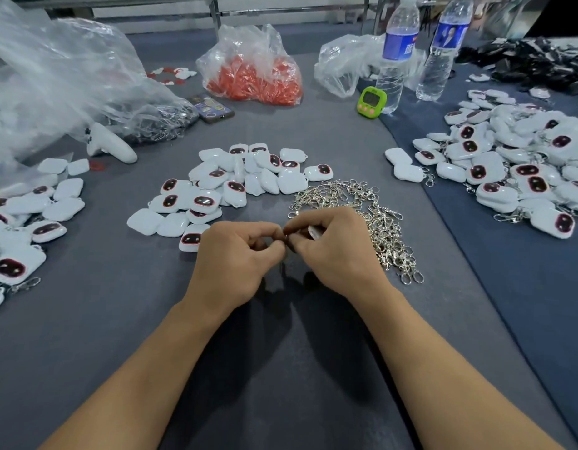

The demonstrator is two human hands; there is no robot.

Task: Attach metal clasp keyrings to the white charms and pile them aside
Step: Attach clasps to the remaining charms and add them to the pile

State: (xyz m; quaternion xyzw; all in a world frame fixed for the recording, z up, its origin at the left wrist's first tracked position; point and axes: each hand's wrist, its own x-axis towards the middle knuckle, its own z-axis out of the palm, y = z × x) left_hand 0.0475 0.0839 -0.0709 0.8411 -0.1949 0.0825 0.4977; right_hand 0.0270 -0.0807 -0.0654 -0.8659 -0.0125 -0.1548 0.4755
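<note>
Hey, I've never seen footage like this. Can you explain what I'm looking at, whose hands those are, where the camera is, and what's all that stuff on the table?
There is no machine here. A person works with bare hands, and the single picture comes from a camera worn on their head, looking down. The left hand and right hand meet at the fingertips and pinch a small piece that is mostly hidden. On the grey table lie loose white charms, a heap of metal clasps and, at the right, a pile of charms with clasps on. Further back are a bag of orange bits, two water bottles and a green timer.
</note>
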